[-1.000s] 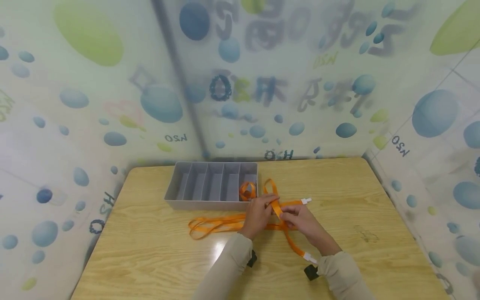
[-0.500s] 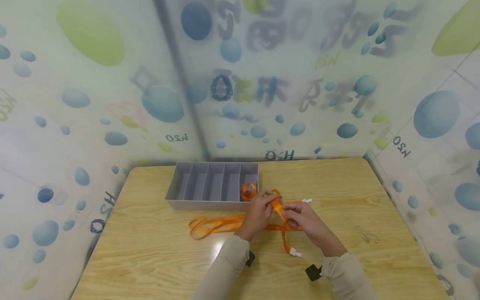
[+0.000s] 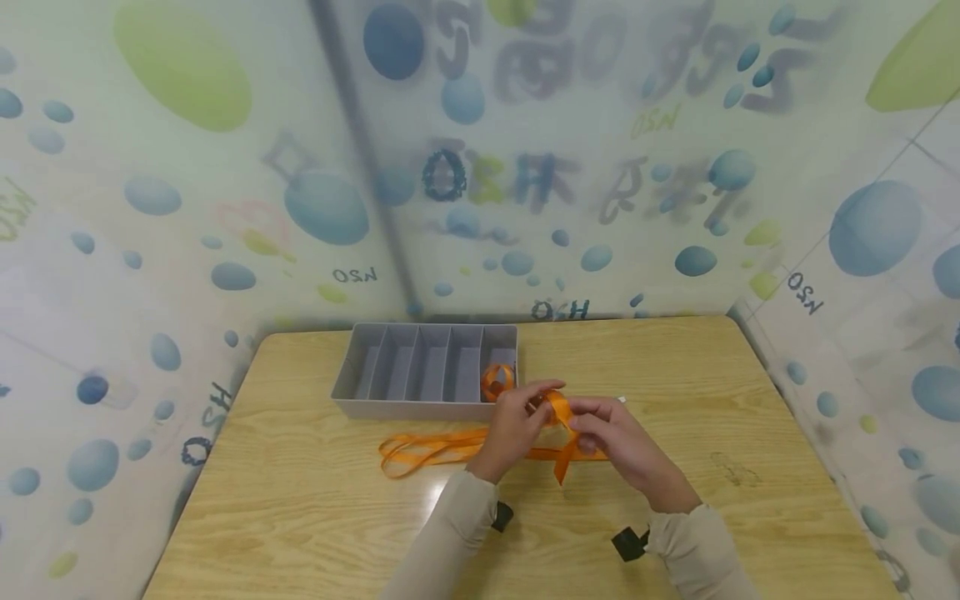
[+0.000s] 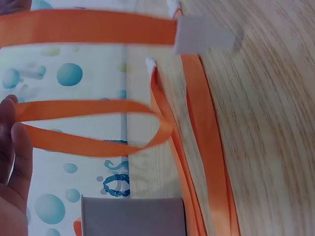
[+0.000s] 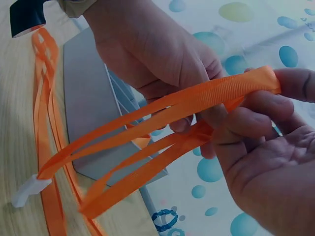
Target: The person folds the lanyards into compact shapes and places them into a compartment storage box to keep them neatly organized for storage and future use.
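Over the table, both hands hold an orange lanyard [image 3: 562,408] between them. My left hand [image 3: 513,429] grips it from the left, and the left wrist view shows a loop of strap [image 4: 98,149] sticking out from those fingers. My right hand [image 3: 618,442] pinches the strap from the right; in the right wrist view, doubled strap [image 5: 216,96] passes over its fingers. A white plastic clip [image 5: 30,191] ends one hanging part. In the left wrist view, a white clip [image 4: 192,34] on a strap shows blurred near the top. Fingers hide part of the fold.
A grey tray [image 3: 420,410] with several compartments stands behind the hands. Its rightmost compartment holds a coiled orange lanyard [image 3: 497,381]. More orange lanyards [image 3: 431,437] lie stretched across the wooden table [image 3: 300,500], running under the hands. A patterned wall [image 3: 480,292] rises behind.
The loop standing above my left hand has been drawn down. The hanging end with its white clip has swung left and risen toward the hands. The tray stays put.
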Motion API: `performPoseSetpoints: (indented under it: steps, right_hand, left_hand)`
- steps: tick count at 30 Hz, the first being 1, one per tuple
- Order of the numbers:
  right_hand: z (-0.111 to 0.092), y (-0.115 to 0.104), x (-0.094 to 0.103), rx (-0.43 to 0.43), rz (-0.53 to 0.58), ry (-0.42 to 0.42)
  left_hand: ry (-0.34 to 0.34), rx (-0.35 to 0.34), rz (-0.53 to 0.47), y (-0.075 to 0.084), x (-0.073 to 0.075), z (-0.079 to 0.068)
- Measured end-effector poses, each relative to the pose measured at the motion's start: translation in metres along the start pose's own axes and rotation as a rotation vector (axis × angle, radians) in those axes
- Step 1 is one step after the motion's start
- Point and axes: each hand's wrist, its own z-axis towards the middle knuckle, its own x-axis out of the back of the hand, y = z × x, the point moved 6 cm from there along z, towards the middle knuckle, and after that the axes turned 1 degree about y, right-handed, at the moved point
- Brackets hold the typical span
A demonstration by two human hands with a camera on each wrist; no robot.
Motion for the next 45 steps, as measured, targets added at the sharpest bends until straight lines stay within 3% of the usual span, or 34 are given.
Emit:
performPoseSetpoints:
  steps: [5, 9, 13, 16, 19, 23, 29, 32, 45]
  right_hand:
    - [0.001, -0.007, -0.002, 0.047, 0.0, -0.029]
    - [0.003, -0.01, -0.004, 0.099, 0.006, -0.052]
    - [0.003, -0.013, -0.005, 0.126, 0.008, -0.051]
    - [0.004, -0.016, -0.006, 0.143, 0.001, -0.049]
    - [0.003, -0.017, -0.006, 0.156, -0.004, -0.044]
    - [0.004, -0.019, -0.007, 0.165, -0.014, -0.037]
    - [0.005, -0.021, -0.008, 0.174, -0.085, -0.013]
    - [0.006, -0.023, -0.008, 0.186, -0.115, -0.002]
    - [0.005, -0.029, -0.009, 0.238, -0.127, 0.045]
  left_hand:
    - [0.045, 0.036, -0.116, 0.0, 0.003, -0.001]
    - [0.04, 0.029, -0.15, 0.022, 0.011, -0.001]
    - [0.035, -0.043, -0.092, 0.044, 0.017, 0.0]
    - [0.071, -0.095, -0.053, 0.049, 0.02, 0.0]
    - [0.14, -0.111, -0.102, 0.048, 0.024, -0.002]
    - [0.186, -0.074, -0.18, 0.044, 0.026, -0.005]
    - [0.052, 0.09, -0.309, 0.033, 0.017, -0.011]
    - [0.002, 0.129, -0.343, 0.032, 0.014, -0.014]
    - [-0.047, 0.056, -0.413, 0.031, 0.013, -0.024]
